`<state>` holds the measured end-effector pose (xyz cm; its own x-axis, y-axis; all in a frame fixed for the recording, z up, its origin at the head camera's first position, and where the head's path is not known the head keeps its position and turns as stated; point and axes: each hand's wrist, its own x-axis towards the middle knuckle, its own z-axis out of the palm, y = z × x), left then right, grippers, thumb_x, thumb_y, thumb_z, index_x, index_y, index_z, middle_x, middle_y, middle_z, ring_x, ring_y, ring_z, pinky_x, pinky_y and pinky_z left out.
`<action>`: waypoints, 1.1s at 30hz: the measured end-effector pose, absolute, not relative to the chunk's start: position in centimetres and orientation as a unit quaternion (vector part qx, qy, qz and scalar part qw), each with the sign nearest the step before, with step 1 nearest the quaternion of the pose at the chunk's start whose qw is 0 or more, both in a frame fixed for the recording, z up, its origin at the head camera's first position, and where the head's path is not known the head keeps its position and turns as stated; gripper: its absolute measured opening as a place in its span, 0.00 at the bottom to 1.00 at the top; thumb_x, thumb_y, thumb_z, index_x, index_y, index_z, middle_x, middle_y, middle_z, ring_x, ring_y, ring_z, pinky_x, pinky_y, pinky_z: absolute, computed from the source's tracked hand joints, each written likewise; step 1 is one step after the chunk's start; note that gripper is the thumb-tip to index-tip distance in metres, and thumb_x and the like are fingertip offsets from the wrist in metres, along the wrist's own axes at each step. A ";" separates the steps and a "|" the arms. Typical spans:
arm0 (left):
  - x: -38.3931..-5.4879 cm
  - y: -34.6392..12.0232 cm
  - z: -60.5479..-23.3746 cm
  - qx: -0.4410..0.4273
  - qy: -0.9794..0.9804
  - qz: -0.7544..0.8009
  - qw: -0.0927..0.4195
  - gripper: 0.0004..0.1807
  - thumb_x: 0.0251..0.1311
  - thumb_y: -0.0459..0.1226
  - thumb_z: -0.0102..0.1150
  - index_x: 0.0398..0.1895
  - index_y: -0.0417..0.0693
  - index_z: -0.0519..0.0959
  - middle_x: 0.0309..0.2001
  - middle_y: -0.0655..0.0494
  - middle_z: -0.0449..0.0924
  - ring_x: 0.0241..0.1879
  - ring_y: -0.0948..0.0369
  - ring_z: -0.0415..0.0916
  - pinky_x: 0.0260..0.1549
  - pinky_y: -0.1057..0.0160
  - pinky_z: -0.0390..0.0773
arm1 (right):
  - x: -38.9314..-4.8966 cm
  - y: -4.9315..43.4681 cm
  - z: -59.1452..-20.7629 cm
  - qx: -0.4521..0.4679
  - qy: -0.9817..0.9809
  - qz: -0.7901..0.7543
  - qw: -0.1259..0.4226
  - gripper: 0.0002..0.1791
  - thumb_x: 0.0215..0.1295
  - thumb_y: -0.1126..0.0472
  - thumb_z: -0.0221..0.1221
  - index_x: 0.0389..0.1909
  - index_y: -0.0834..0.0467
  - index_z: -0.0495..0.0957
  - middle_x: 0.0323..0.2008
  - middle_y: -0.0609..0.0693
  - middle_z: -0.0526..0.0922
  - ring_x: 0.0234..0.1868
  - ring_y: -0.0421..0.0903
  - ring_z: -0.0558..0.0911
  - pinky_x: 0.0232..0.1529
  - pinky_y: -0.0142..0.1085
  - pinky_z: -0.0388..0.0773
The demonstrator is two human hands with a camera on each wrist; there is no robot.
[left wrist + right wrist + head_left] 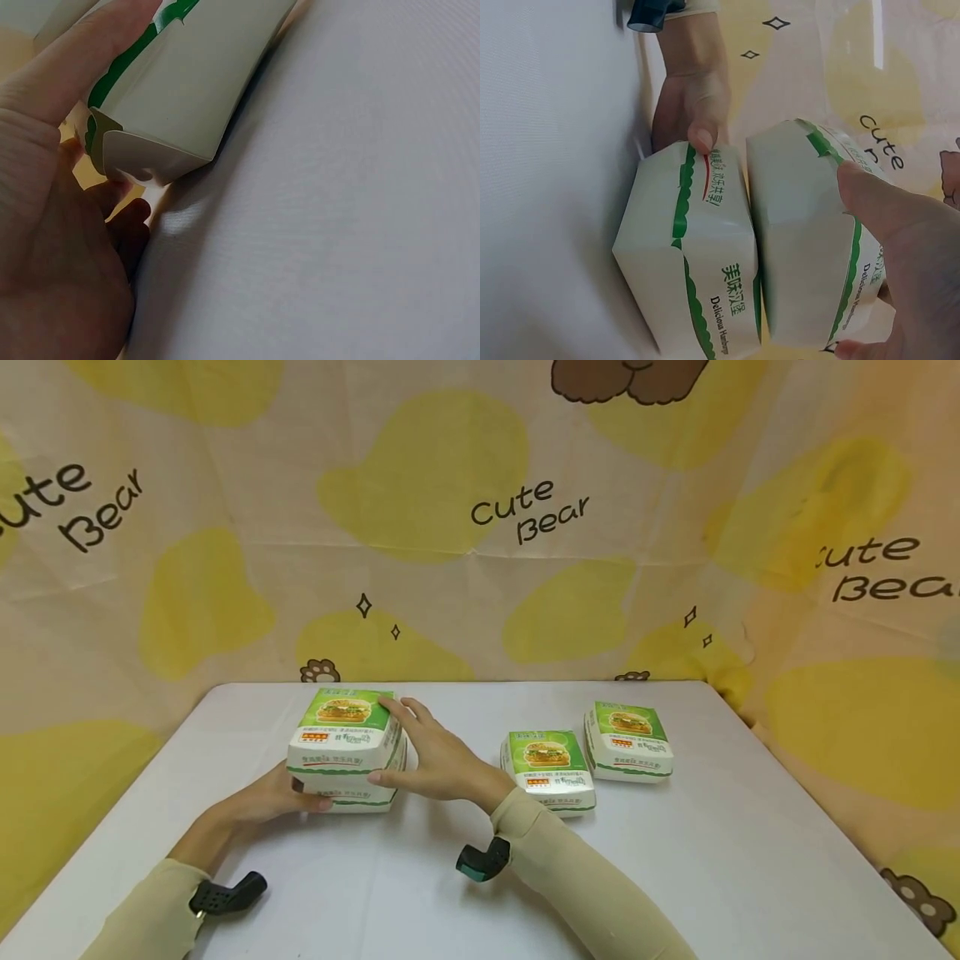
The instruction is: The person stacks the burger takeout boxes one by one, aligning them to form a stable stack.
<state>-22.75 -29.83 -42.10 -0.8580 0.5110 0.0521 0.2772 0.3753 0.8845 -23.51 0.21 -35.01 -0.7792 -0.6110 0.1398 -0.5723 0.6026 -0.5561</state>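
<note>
Two green-and-white hamburger boxes are stacked at the left of the table. My right hand (442, 764) grips the upper hamburger box (341, 739), thumb on its front and fingers along its right side and top edge. Beneath it, the lower hamburger box (358, 802) is held at its left by my left hand (262, 797), whose thumb lies across the front. In the right wrist view the upper box (799, 225) sits right against the lower box (705, 247), slightly tilted to it. The left wrist view has the lower box (187, 90) close to the table, with a folded corner flap showing.
Right of centre stands another hamburger box (547, 768), partly behind my right forearm. A further hamburger box (630, 743) is beside it, farther back. The white table (750, 860) ends at a patterned cloth backdrop (450, 610). Black wrist devices (483, 860) sit on both sleeves.
</note>
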 end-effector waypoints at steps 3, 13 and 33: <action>-22.7 -29.8 -42.0 0.223 0.832 0.493 0.121 0.41 0.58 0.35 0.70 0.72 0.41 0.60 0.63 0.45 0.78 0.56 0.77 0.74 0.59 0.53 0.70 | -23.5 0.4 -34.9 -0.333 0.894 -0.299 0.035 0.54 0.61 0.32 0.63 0.80 0.28 0.38 0.82 0.50 0.46 0.75 0.57 0.67 0.66 0.58 0.73; -22.5 -29.7 -41.6 0.204 0.838 0.488 0.134 0.47 0.58 0.37 0.70 0.76 0.41 0.54 0.67 0.34 0.71 0.63 0.62 0.69 0.63 0.30 0.65 | -23.8 1.4 -34.0 -0.359 0.876 -0.319 0.041 0.54 0.62 0.34 0.63 0.81 0.34 0.40 0.81 0.45 0.50 0.77 0.51 0.63 0.69 0.56 0.70; -22.7 -30.3 -41.5 0.214 0.823 0.508 0.137 0.47 0.58 0.35 0.67 0.77 0.42 0.51 0.62 0.62 0.78 0.59 0.70 0.71 0.59 0.45 0.67 | -23.7 1.6 -33.5 -0.347 0.876 -0.333 0.027 0.56 0.62 0.34 0.63 0.81 0.32 0.37 0.82 0.45 0.49 0.81 0.48 0.54 0.73 0.59 0.63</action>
